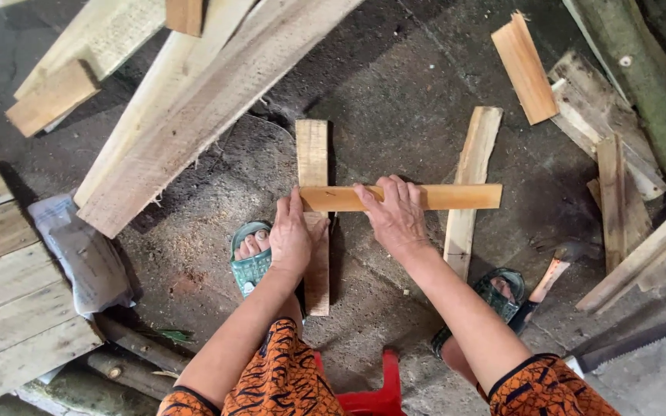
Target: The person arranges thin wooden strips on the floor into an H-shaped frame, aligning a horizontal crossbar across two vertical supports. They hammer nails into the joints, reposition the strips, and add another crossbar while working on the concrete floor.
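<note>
A short flat wooden slat (456,196) lies crosswise on two upright slats: a left slat (313,154) and a right slat (473,162), both flat on the dark floor. My left hand (292,235) grips the cross slat's left end where it meets the left slat. My right hand (396,212) presses on the cross slat near its middle, fingers curled over the far edge. My feet in green sandals (250,258) flank the slats.
Long rough planks (194,108) lean at the upper left. A wooden pallet (9,285) sits at left, with a grey bag (79,254). A hammer (553,273) and a handsaw (641,339) lie at right, near loose boards (526,65). A red stool (371,397) is under me.
</note>
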